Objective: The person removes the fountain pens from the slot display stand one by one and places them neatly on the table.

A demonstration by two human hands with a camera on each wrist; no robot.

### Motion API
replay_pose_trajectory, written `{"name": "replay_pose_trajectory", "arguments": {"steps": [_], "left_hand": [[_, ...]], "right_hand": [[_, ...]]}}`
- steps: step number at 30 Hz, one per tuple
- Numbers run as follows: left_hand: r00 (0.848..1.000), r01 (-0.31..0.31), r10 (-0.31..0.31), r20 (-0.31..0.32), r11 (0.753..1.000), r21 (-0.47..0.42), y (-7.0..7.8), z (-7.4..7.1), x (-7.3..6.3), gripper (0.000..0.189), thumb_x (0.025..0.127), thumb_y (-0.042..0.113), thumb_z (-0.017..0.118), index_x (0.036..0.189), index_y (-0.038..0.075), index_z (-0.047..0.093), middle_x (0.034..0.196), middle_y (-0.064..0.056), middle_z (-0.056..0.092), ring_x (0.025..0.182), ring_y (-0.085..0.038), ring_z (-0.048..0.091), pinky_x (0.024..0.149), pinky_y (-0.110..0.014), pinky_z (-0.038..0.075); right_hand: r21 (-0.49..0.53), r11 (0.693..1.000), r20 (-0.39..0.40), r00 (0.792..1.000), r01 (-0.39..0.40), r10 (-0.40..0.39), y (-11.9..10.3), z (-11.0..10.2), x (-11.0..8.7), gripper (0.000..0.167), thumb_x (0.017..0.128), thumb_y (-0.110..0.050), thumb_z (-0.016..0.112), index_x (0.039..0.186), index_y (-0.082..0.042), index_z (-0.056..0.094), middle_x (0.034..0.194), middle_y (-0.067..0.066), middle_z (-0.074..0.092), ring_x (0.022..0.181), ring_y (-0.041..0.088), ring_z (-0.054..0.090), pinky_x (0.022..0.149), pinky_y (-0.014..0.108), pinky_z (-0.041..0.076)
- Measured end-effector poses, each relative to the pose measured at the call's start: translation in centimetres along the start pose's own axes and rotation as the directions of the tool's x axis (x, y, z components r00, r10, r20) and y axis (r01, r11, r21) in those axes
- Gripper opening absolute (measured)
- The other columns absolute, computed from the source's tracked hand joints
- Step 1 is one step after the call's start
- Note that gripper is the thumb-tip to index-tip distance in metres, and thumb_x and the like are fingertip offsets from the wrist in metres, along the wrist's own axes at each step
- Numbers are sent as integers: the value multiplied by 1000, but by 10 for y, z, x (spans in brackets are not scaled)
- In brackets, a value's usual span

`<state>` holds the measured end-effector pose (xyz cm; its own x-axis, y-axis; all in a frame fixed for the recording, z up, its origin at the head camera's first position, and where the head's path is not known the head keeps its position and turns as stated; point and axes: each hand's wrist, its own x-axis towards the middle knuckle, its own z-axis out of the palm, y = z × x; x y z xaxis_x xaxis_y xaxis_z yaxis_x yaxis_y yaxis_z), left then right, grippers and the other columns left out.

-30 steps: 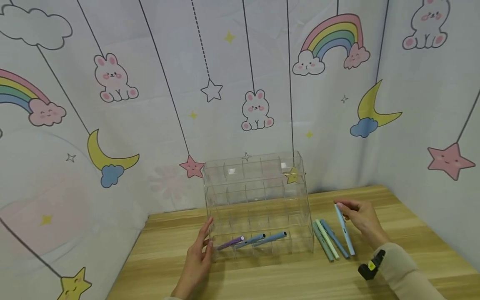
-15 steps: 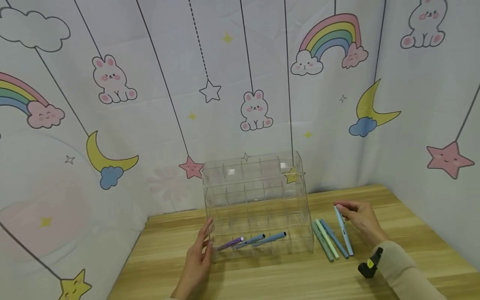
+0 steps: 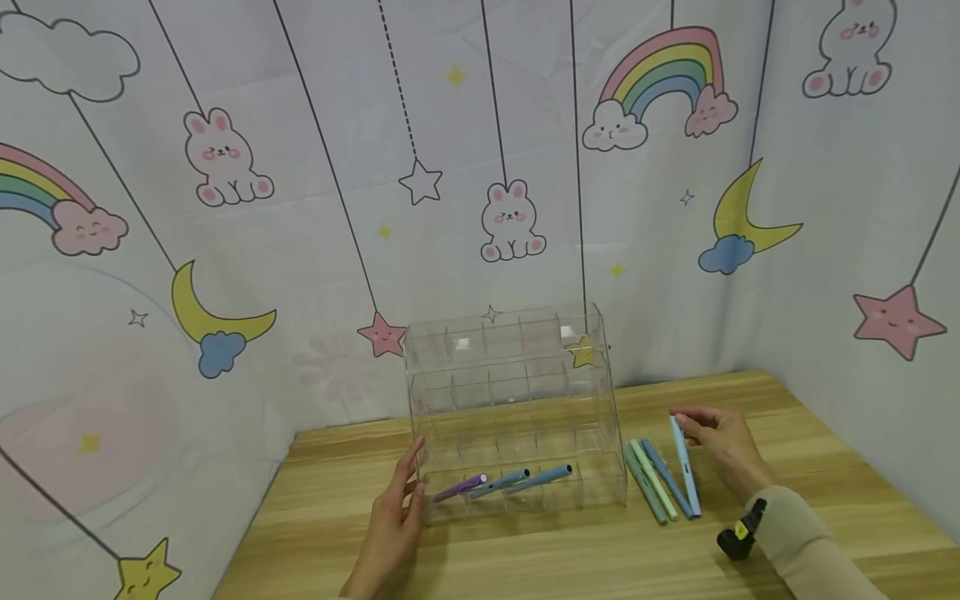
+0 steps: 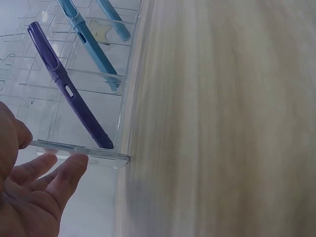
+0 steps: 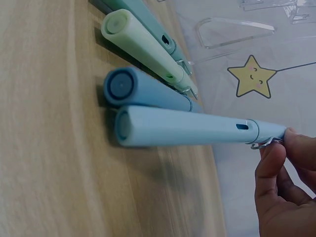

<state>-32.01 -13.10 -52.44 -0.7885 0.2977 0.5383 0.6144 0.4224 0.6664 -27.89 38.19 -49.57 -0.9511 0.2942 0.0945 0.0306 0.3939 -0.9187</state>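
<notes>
One pen (image 3: 686, 467) (pale blue) is pinched in the right hand (image 3: 722, 443); the left hand (image 3: 392, 518) grips a clear rack (image 3: 514, 414).

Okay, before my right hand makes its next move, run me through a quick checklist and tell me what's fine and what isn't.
1. Right hand has the pale blue pen: ok, pinched at one end.
2. Left hand on the rack: ok, touching its left side.
3. Pale blue pen clear of the blue pen next to it: cannot tell; they lie very close.
4. Pale blue pen fully off the table: cannot tell at its lower end.
5. Pale blue pen over the rack: not ok, it is out to the right.
6. Right-end bottom slot free: ok, no pen seen there.
</notes>
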Motion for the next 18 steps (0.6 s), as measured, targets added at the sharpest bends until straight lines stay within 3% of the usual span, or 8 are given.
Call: {"name": "replay_pose_trajectory", "arguments": {"steps": [5, 18], "left_hand": [[1000, -1, 1, 2, 1000, 0, 1, 0, 0, 78, 104, -15, 54, 169, 24, 34, 167, -27, 45, 122, -59, 68, 78, -37, 70], [1000, 21, -21, 9, 1000, -23, 2, -1, -1, 77, 105, -13, 53, 168, 26, 35, 165, -28, 46, 118, -58, 70, 77, -37, 70]], "right_hand": [[-45, 999, 19, 1000, -20, 21, 0, -1, 0, 40, 110, -18, 62, 142, 6, 65, 136, 25, 72, 93, -6, 66, 84, 23, 63], [-28, 996, 68, 994, -84, 86, 8, 0, 5, 38, 108, -10, 62, 139, 11, 64, 128, 22, 73, 96, 4, 66, 80, 22, 62]]}}
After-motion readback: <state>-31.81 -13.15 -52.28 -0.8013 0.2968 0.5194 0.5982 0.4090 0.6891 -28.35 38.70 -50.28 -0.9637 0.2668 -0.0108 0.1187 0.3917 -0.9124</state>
